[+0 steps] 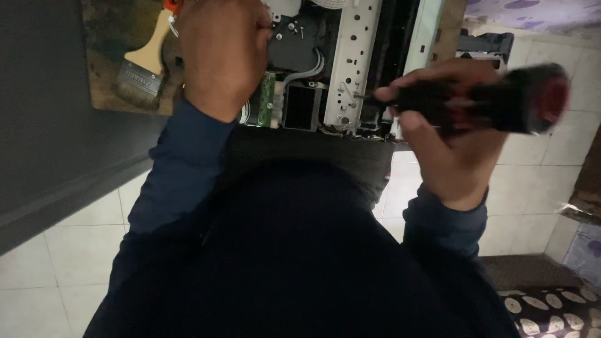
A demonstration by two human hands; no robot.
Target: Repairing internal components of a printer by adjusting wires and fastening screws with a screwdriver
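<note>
Gripping a screwdriver (476,100) with black and red handle, right hand (447,141) closed tight around it, thin metal tip touching the white metal frame (350,62) of an opened machine (313,69) at the top of the view. Resting on the machine's inner parts, left hand (222,50) curled with fingers bent down; cannot tell if anything is held inside. Lying just beside the left hand, on a worn brown board (116,37), a paintbrush (144,66) with wooden handle. Filling the lower view, dark blue sleeves and dark clothing, pale floor tiles (551,181) around.
</note>
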